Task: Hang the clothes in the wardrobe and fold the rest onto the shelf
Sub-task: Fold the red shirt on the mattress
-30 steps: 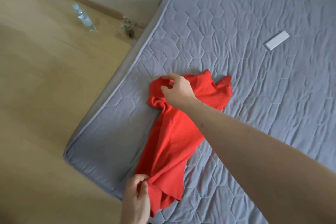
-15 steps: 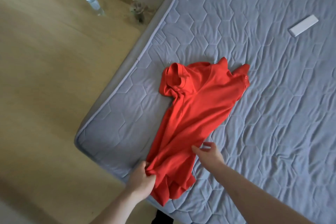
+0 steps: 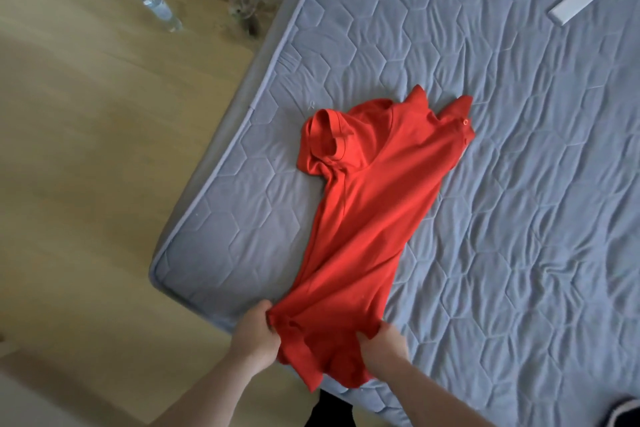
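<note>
Since a second ago the right hand point(image 3: 382, 343) has left the collar end and come down to the hem, so both hands now hold the near edge of the shirt, which has been drawn longer and flatter.

The mattress point(image 3: 485, 114) fills most of the view, grey and quilted, with wooden floor point(image 3: 86, 149) to its left. The red shirt point(image 3: 367, 204) lies along it, folded lengthwise, collar and one sleeve at the far end, hem hanging just over the near edge. The left hand point(image 3: 254, 336) grips the hem's left corner, fingers curled into bunched cloth; the right hand pinches the right corner the same way. Well apart lie a white bar point(image 3: 577, 3) on the mattress and a bottle point(image 3: 154, 7) on the floor.

This looks like the folding step, in its smoothing stage. The next move probably calls for lifting the hem with even tension and carrying it toward the collar without skewing the sleeve.
</note>
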`<state>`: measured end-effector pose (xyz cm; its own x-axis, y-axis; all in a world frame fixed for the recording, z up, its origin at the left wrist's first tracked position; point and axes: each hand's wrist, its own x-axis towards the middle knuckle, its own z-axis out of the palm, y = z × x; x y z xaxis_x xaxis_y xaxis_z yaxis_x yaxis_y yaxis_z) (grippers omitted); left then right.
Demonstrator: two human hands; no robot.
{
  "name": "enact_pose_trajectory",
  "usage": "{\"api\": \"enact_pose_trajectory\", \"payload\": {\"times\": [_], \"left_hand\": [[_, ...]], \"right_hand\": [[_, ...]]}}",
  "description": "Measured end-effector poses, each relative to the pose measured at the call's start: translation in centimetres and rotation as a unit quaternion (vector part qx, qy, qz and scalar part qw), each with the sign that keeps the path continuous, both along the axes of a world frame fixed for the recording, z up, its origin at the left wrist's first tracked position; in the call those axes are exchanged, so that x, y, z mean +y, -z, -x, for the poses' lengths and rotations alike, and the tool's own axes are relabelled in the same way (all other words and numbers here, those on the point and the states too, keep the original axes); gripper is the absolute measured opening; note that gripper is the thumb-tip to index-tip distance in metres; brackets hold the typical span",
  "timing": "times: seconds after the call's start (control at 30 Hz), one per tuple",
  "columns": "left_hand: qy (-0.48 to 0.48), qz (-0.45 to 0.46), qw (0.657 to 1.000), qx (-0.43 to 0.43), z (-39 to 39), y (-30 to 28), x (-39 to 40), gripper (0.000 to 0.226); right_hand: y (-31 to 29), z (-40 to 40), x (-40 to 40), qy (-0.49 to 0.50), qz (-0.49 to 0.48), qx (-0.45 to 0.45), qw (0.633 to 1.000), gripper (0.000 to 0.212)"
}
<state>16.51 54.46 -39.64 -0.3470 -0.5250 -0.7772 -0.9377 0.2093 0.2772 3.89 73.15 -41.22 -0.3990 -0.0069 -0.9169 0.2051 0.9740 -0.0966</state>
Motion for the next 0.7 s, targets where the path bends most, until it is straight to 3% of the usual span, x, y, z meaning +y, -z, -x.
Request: {"api": "enact_pose_trajectory", "payload": {"times": [0.1,0.17,0.23,0.33,0.43,0.5,0.6,0.7], "left_hand": [[0.134,0.012,0.988,-0.072,1.9,-0.3,-1.5,0.029],[0.162,0.049,0.982,-0.089,4.6,-0.7,-3.1,0.044],[0.151,0.100,0.983,-0.040,8.3,-1.1,-5.0,0.050],[0.134,0.148,0.976,0.087,15.4,-1.7,-7.6,0.050],[0.087,0.164,0.966,0.178,22.6,-2.0,-8.8,0.062],[0.077,0.168,0.965,0.185,26.6,-1.8,-9.0,0.082],[0.083,0.140,0.980,0.117,30.7,-0.5,-8.9,0.112],[-0.040,0.058,0.993,0.093,32.8,1.5,-8.4,0.114]], "right_hand": [[-0.2,1.2,0.8,-0.033,0.005,-0.040,0.999,0.038],[-0.3,3.3,1.1,-0.061,0.008,-0.052,0.997,0.044],[-0.4,6.5,0.9,-0.060,0.023,-0.021,0.998,0.046],[-0.8,12.7,-0.3,0.085,0.076,0.085,0.990,0.043],[-1.3,19.1,-2.0,0.210,0.124,0.172,0.954,0.059],[-1.5,22.5,-3.0,0.259,0.141,0.195,0.935,0.073],[-1.0,25.4,-4.2,0.290,0.154,0.190,0.925,0.090],[0.3,25.9,-5.1,0.323,0.171,0.185,0.912,0.086]]}}
